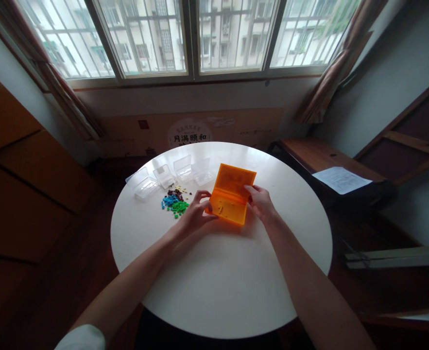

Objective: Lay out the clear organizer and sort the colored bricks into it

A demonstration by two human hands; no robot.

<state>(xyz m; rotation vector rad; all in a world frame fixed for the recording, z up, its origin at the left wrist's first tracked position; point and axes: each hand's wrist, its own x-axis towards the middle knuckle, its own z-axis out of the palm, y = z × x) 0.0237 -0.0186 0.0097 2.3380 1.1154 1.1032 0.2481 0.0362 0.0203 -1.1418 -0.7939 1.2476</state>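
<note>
An orange translucent plastic box (235,187) is held just over the round white table, its hinged lid raised and tilted back. A few small orange pieces (220,209) lie inside its lower half. My left hand (198,210) grips the box by its left edge, thumb and fingers closed on it. On the opposite side, my right hand (260,202) pinches the box near the hinge and lid edge. Left of my left hand lie loose little bricks: green ones (180,208), blue ones (169,200), dark brown ones (175,193) and some pale yellow ones (180,188).
Several clear plastic boxes (164,175) with raised lids stand along the back left of the white table (214,282). A wooden bench (301,151) with a paper sheet (341,180) is at the right. Windows (192,39) lie beyond the table.
</note>
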